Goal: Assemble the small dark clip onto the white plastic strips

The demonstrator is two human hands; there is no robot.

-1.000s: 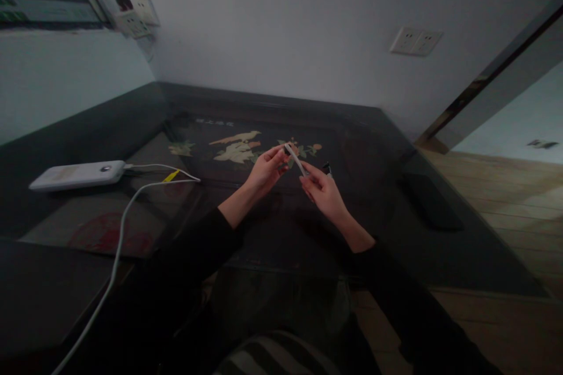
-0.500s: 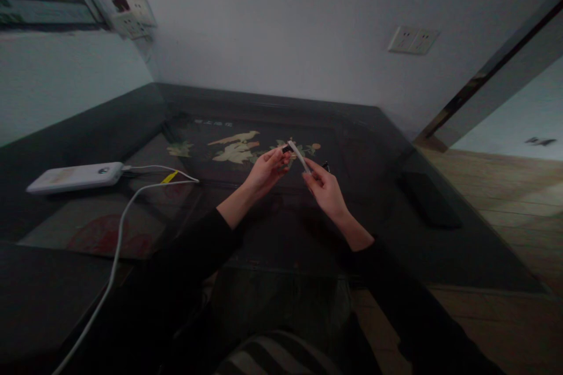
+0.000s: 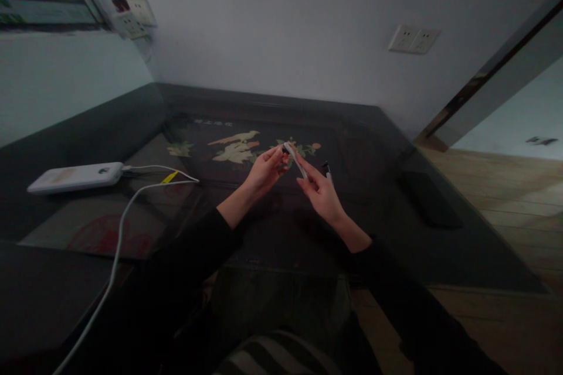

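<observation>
While both hands are raised over the dark table (image 3: 387, 146), a slim white stick (image 3: 295, 159) is being pinched between them at table centre: its upper end is being gripped by the left hand (image 3: 264, 171), its lower end by the right hand (image 3: 320, 192). A small dark-tipped piece (image 3: 327, 169) is showing at 1 o'clock of the right hand. A white power bank (image 3: 74, 177) with cable (image 3: 115, 258) is lying at 9 o'clock.

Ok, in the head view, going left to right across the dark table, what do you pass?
White power bank → yellow tag on its white cable → left hand → slim white pen-like stick pinched by both hands → right hand → flat dark object near the table's right edge.
</observation>
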